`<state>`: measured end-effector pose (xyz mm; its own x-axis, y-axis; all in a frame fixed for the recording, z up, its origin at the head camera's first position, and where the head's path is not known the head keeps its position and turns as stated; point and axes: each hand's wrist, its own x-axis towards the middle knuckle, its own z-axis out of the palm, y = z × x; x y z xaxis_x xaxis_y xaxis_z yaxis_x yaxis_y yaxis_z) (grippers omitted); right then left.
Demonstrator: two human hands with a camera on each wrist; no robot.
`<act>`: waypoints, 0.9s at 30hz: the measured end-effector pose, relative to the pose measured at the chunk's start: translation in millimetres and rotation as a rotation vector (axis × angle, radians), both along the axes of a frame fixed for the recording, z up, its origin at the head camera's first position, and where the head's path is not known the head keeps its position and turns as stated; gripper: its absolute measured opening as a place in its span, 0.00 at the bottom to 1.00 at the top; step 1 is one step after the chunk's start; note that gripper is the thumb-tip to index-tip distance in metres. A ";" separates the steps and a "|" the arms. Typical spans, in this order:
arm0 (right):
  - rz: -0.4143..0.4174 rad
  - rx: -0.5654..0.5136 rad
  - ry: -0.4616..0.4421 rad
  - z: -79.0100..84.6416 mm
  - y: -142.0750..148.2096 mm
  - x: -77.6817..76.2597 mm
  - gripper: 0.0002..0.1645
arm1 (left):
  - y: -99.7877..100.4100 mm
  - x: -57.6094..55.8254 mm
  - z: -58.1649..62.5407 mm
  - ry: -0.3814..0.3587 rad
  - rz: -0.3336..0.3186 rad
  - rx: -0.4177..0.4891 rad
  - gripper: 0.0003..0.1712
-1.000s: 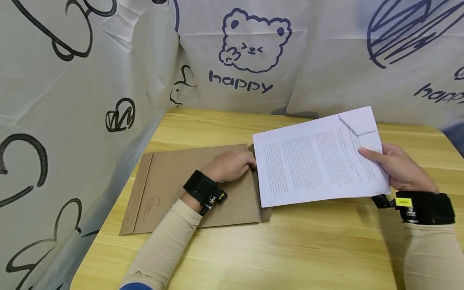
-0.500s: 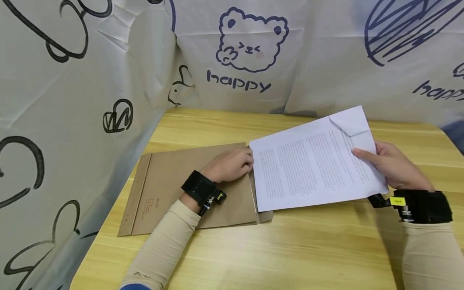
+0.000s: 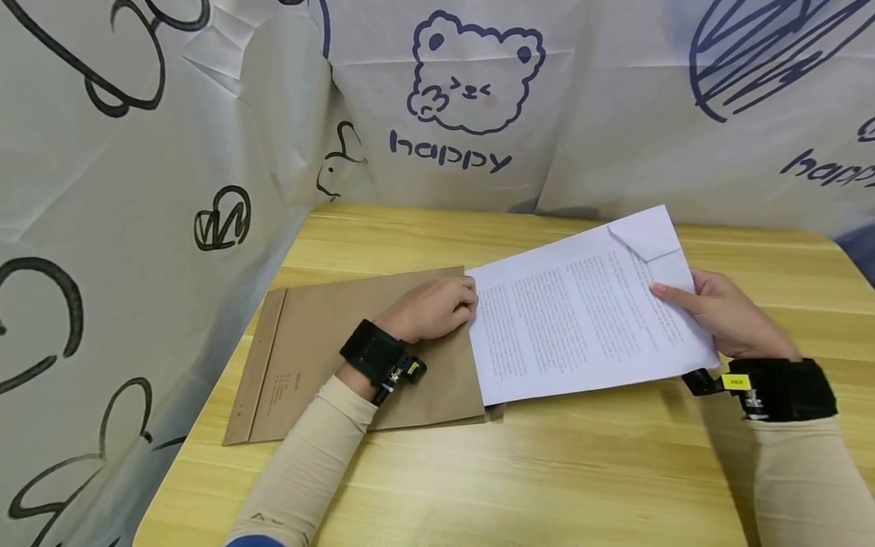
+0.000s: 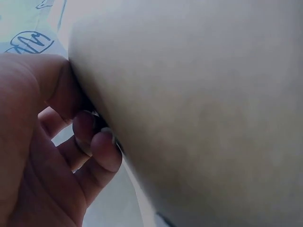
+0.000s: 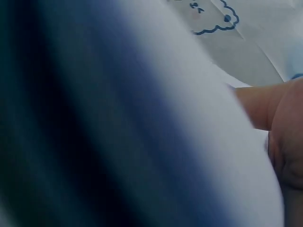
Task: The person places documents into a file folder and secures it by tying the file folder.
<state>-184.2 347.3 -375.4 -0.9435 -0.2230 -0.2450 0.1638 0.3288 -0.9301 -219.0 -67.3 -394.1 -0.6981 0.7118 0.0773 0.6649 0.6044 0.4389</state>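
A brown kraft paper file folder [image 3: 342, 342] lies on the wooden table, its right end toward a stack of printed paper [image 3: 567, 327]. My left hand [image 3: 437, 308] pinches the folder's right edge, fingers curled; the left wrist view shows thumb and fingertips [image 4: 106, 146] meeting at that edge. My right hand [image 3: 731, 311] grips the paper stack by its right side, thumb on top and the other fingers hidden beneath. One top corner of the stack is folded over. The stack's left edge sits at the folder's mouth, partly inside it. Blurred paper fills much of the right wrist view.
The light wooden table [image 3: 581, 471] extends around both things. White sheeting [image 3: 273, 114] with black and blue drawings hangs behind it and on the left. Black straps with small cameras sit on both wrists.
My right hand has moved left with the paper stack, whose left edge now meets the folder's mouth and slips in. My left hand stays at the folder's edge.
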 end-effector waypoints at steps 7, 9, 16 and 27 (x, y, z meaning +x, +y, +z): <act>-0.033 0.228 0.104 7.0 -0.6 5.6 0.11 | -1.0 -1.3 0.7 -0.031 -0.010 0.023 0.20; -0.043 0.262 0.127 10.0 0.7 7.8 0.13 | -1.4 -1.4 0.8 -0.041 -0.009 0.028 0.20; -0.041 0.174 0.086 10.6 -0.6 6.8 0.13 | -2.0 0.2 0.3 -0.071 -0.002 0.031 0.21; -0.012 -0.120 -0.044 2.1 7.6 2.3 0.13 | -0.2 -0.8 -1.3 -0.066 -0.003 0.038 0.20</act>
<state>-181.9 354.9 -373.3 -0.9353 -0.2420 -0.2582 0.2083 0.2133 -0.9545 -219.9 -67.5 -395.4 -0.7006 0.7111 0.0583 0.6354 0.5847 0.5043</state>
